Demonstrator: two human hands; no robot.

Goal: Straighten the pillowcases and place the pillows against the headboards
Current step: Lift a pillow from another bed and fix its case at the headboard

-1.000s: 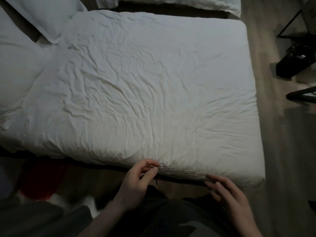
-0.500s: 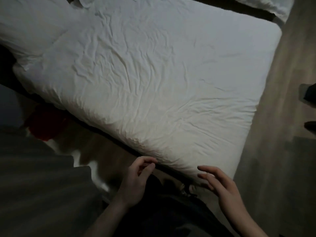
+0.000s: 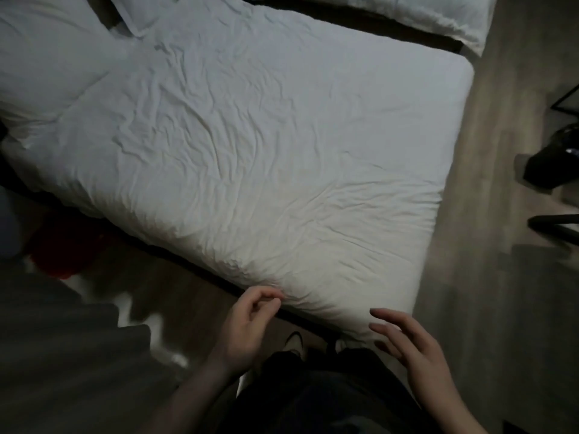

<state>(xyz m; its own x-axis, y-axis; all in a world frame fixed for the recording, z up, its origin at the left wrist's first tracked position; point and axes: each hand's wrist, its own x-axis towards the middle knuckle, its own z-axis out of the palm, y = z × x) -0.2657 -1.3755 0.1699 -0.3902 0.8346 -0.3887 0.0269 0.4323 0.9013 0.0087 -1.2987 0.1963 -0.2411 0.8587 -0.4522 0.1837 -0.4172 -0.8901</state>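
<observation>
Left hand (image 3: 247, 324) sits at the near edge of the mattress (image 3: 282, 158), palm up, fingers curled inward, thumb and fingertips (image 3: 275, 300) just at the sheet's edge. Cannot tell if it pinches the fabric or only touches it. Left of that hand: dark floor, a red object (image 3: 62, 249) well apart beside the bed's long side, and a grey surface (image 3: 62, 349) closer in. Room to move there is limited.

Up and left of the left hand, at the far end of the bed: one white pillow (image 3: 40, 57) lying flat at the bed's corner, a second pillow (image 3: 138, 10) just beyond it, mostly cut off by the frame top. Both well apart from either hand.

Between the hands: mattress corner edge, wrinkled white sheet, person's dark trousers and a shoe (image 3: 294, 343) below.

Right hand (image 3: 416, 349) is released, fingers spread and nearly straight, hovering near the mattress's near corner; contact not clear. Right of it: open wood floor (image 3: 488, 245) along the bed's short edge, plenty of clearance. Farther right, dark furniture legs (image 3: 554, 227). Up and beyond that hand, more white bedding (image 3: 438, 14) on an adjacent bed.
</observation>
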